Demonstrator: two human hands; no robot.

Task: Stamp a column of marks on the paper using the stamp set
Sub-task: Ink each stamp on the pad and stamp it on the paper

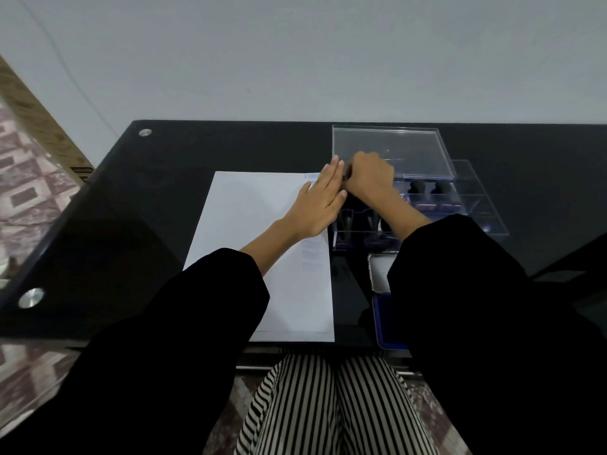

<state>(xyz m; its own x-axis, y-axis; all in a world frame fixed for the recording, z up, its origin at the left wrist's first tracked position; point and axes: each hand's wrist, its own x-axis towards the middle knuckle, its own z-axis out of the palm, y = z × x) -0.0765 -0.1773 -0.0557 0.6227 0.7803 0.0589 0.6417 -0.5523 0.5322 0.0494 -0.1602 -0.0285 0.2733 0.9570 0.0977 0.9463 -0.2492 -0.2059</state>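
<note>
A white sheet of paper (249,231) lies on the black glass table, with a column of faint blue marks (312,254) down its right side. My left hand (320,201) rests flat on the paper's upper right part, fingers straight. My right hand (369,175) is curled just beyond the paper's top right corner, gripping a dark stamp that is mostly hidden by the fingers. The clear stamp box (466,205) to the right holds several black-handled stamps (430,188). A blue ink pad (386,320) lies open near the front edge, partly under my right sleeve.
The clear lid (391,149) of the stamp box stands behind my right hand. The table's front edge (164,343) runs just before my striped lap. A pale wall stands behind the table, and patterned floor shows at the left.
</note>
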